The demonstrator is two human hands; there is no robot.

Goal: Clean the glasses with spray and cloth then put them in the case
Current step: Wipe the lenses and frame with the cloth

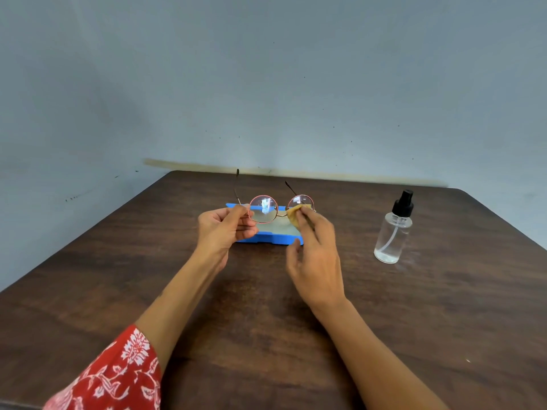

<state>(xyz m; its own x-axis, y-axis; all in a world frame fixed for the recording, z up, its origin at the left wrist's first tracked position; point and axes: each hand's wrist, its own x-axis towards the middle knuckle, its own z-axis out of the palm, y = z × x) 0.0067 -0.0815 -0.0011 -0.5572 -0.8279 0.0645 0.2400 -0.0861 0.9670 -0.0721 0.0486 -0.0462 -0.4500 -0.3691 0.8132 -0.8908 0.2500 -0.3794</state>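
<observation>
**Yellow cloth on the lens — wiping under way**

Yellow cloth [297, 216] is pinched between the thumb and forefingers of our right hand [313, 258], pressed onto the right lens; the other fingers hang loose. Our left hand [220, 229] pinches the glasses [276, 211] at the left hinge, fingers curled, holding them in the air with the temples open and pointing away. Just under them lies the blue case [266, 238], open on the wooden table [266, 321] — the spray bottle [395, 232] stands well off to the right. We judge this the rubbing step. Next we'd shift the cloth to the other lens, then fold the temples for the case.
</observation>
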